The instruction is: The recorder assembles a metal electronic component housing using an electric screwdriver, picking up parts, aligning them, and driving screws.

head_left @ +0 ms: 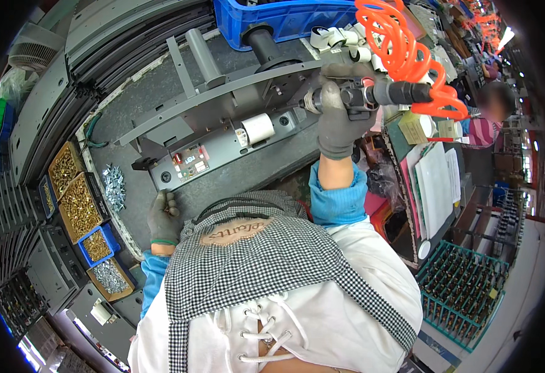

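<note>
My right hand [339, 124], in a grey glove, grips a pneumatic screwdriver [366, 96] with an orange coiled air hose [392, 37]. The tool's tip points left at the right end of a dark grey metal housing [223, 153] lying on the bench. A small circuit board [192, 163] and a white cylinder [259, 127] sit on that housing. By its near left corner is my left hand [164, 217], also gloved, with its fingers curled. Whether anything is between them is hidden.
Loose silver screws [114, 186] lie on the bench at left, beside boxes of brass-coloured fasteners [78, 205]. A blue crate [285, 25] and several white cylinders [334, 38] stand at the back. Stacked metal panels line the left; a person [487, 121] is at far right.
</note>
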### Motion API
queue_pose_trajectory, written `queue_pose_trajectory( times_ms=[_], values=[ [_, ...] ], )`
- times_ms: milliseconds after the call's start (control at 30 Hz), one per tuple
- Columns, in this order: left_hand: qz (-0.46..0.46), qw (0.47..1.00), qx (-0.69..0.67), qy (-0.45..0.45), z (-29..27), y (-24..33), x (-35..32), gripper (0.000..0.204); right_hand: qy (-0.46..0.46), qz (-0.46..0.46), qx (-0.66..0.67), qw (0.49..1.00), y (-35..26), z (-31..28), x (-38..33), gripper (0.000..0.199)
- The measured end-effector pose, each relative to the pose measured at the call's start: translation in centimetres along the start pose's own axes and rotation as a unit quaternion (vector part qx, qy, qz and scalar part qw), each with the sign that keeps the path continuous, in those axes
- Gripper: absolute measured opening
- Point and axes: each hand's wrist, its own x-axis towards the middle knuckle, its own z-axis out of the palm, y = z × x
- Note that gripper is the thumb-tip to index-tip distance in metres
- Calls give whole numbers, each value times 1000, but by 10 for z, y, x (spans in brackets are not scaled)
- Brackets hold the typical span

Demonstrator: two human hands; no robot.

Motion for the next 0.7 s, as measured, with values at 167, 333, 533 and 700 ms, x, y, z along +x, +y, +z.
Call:
queue_pose_trajectory(
  times_ms=[167,333,533,700],
  values=[
    [6,1000,16,1,1,0,-1,23,-29,-26,16,999,-6,2,2,45],
    [11,999,28,13,-1,0,1,23,-34,13,8,999,-4,3,7,44],
    [13,1000,18,-16,1,1,-2,21,-38,-35,-152,987,-11,6,1,38],
    [23,998,57,4,0,0,-1,21,-14,33,-75,997,-4,11,11,36]
  ],
)
